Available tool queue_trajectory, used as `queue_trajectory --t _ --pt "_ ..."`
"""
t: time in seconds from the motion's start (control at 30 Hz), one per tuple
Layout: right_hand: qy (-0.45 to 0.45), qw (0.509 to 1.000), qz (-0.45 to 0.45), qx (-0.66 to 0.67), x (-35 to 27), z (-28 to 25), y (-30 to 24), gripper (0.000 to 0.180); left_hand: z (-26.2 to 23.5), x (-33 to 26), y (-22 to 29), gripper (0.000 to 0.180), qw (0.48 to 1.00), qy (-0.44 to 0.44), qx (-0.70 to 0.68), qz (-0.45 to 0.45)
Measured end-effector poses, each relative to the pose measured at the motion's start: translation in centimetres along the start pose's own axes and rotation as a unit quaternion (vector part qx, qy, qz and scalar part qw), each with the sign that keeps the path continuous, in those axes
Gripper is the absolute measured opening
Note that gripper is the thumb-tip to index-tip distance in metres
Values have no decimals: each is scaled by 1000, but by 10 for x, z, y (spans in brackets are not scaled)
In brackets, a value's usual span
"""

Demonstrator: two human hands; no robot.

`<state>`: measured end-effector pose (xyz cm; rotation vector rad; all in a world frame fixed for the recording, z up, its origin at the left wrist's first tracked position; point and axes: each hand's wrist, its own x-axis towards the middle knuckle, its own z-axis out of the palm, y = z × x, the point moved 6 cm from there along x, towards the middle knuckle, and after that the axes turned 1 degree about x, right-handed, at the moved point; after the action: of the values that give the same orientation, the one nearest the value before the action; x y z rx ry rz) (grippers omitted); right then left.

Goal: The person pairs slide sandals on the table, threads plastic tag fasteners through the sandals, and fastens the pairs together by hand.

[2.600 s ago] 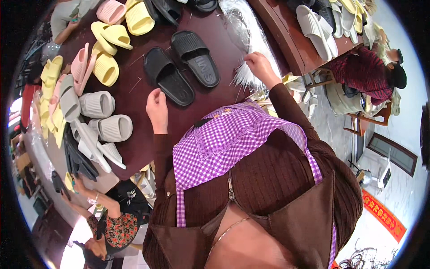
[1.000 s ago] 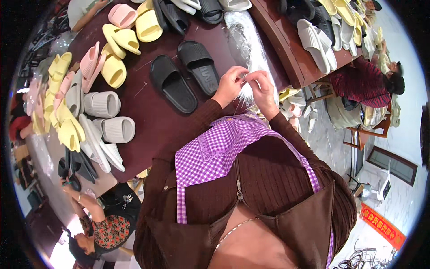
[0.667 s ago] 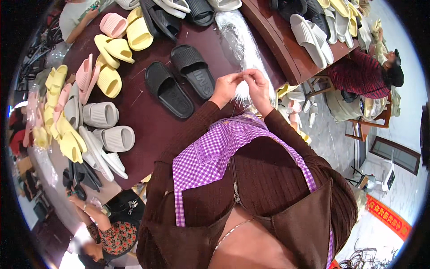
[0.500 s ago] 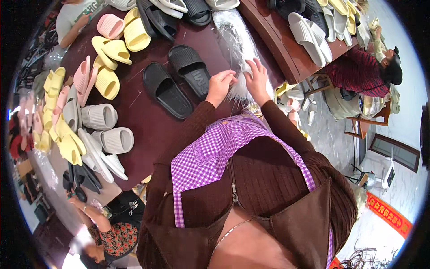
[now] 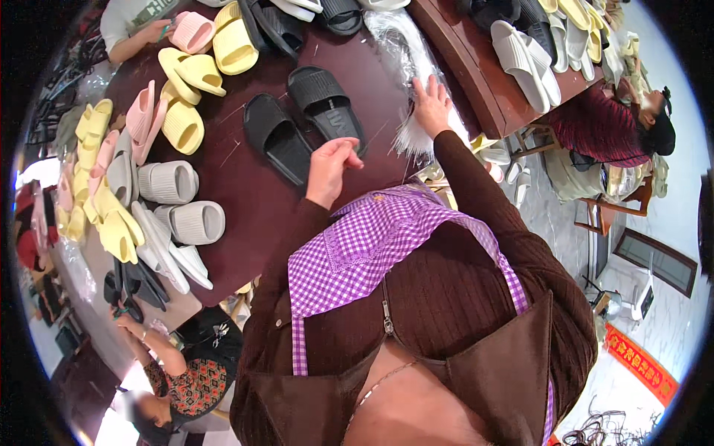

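Note:
My left hand (image 5: pixel 332 171) is closed, thumb and fingers pressed together, just below the right one of two black slide sandals (image 5: pixel 318 91). Whatever it pinches is too small to make out. Beside that sandal, the left black slide sandal (image 5: pixel 269 126) lies on the dark red table (image 5: pixel 223 178). My right hand (image 5: pixel 433 108) has its fingers spread over a bundle of thin clear plastic strands (image 5: pixel 413 141). Crinkled clear plastic wrapping (image 5: pixel 394 37) covers the bundle's far part.
Yellow slides (image 5: pixel 182 126), pink slides (image 5: pixel 143 123) and grey slides (image 5: pixel 195 221) line the table's left side. A raised wooden surface (image 5: pixel 476 82) at right carries white slides (image 5: pixel 524 67). Co-workers sit at lower left (image 5: pixel 193 383), upper left (image 5: pixel 134 37) and right (image 5: pixel 599 123).
My left hand has drawn away from the bundle, left and toward me, to the black sandals. My right hand has moved slightly farther away over the strands. The upper-left person's hand now reaches a pink slide.

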<state>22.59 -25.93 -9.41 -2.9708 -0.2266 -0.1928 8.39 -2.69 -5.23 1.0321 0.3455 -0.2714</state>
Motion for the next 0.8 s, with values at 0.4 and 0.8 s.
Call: queue_trajectory --t 0.4,0.8 --pt "21 997 -29 64 9 -38 -20 41 -46 -59 48 20 998 23 -52 13" --pt "-39 880 -227 415 -53 -158 -188 15 -10 -61 81 18 981 34 147 120"
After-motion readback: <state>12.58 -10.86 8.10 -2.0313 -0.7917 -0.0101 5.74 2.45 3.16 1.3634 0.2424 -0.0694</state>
